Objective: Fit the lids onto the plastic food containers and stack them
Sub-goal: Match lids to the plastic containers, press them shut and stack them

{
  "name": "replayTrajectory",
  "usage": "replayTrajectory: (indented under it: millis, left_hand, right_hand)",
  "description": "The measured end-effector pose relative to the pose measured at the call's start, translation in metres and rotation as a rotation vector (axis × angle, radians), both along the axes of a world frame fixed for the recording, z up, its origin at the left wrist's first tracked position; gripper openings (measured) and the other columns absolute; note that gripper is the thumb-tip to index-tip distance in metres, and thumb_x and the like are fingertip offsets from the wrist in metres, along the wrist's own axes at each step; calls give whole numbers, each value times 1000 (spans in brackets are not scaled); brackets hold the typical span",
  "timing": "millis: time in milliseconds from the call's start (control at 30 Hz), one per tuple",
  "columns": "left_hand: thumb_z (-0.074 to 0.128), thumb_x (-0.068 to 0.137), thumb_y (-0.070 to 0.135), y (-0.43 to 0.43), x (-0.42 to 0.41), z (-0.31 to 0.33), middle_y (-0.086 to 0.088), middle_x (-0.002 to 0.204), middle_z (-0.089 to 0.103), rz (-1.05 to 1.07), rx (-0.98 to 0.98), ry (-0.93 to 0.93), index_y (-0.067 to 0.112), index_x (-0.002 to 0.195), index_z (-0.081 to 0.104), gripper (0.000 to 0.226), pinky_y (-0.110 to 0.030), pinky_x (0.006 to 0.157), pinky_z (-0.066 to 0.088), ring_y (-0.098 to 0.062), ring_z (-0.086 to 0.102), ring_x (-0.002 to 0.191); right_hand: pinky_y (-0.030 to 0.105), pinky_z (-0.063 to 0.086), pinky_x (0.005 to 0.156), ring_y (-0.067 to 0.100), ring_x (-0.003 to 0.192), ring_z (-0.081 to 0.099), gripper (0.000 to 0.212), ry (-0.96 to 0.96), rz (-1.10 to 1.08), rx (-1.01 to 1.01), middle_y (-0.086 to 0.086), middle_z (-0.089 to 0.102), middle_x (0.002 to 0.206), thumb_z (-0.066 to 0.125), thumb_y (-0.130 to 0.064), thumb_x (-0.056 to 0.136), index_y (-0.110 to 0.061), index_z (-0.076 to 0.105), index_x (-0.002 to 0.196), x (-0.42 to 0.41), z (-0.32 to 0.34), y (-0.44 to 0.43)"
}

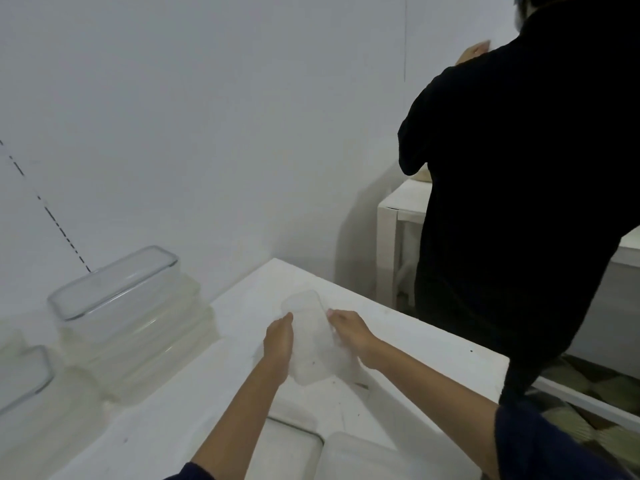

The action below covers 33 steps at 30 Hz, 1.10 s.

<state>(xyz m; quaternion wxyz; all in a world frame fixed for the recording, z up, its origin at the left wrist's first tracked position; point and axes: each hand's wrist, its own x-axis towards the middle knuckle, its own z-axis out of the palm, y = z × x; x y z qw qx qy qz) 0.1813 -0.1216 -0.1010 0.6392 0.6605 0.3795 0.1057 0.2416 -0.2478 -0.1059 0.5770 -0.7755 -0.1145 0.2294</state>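
Note:
A clear plastic lid point(310, 336) is held tilted above the white table point(433, 341). My left hand point(278, 342) grips its left edge and my right hand point(348, 332) grips its right edge. A stack of lidded clear containers point(128, 323) stands at the table's left. Another container point(24, 379) shows at the far left edge. Near the bottom edge lie an open container point(287, 448) and a translucent lid point(360, 455), partly hidden by my forearms.
A person in black clothes point(519, 202) stands at the right, close to the table's far corner, facing a second white table point(401, 202). A white wall is behind. Patterned flooring point(588, 386) shows at lower right.

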Motion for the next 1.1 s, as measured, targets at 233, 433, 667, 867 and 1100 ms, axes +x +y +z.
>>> replayTrajectory:
  millis: [233,433,667,867,1100]
  left_hand:
    - [40,90,63,6,-54,54,-10,116,56,162,-234,-277,23,122,45,52,-46,84,52,-28,57,101]
    - [67,75,56,27,-134,83,-9,117,58,157,-156,-321,32,110,60,43,-57,89,51,-29,64,102]
    - [57,82,50,38,-235,62,-14,129,53,454,-329,-637,17,134,46,62,-62,93,45,-32,61,112]
    - [49,87,50,22,-311,34,-14,129,55,590,-409,-764,14,135,45,60,-63,95,43,-32,59,116]
    - [41,93,41,20,-381,4,-22,124,61,685,-418,-656,-2,123,56,55,-42,99,40,-35,57,116]
  right_hand:
    - [19,35,100,6,122,48,35,-239,172,280,-10,52,134,52,-17,96,-23,56,130,-29,42,11]
    - [12,44,94,5,115,56,29,-416,382,363,-9,62,120,52,-13,96,-22,55,124,-89,69,32]
    - [27,38,79,18,94,51,28,79,255,168,1,55,103,39,-26,97,-13,60,110,-152,62,59]
    - [31,38,59,25,60,44,25,657,421,326,12,49,72,37,-15,95,-9,51,75,-216,44,76]
    - [29,39,61,22,68,51,18,624,334,318,12,57,80,44,-8,96,-8,55,81,-259,20,88]
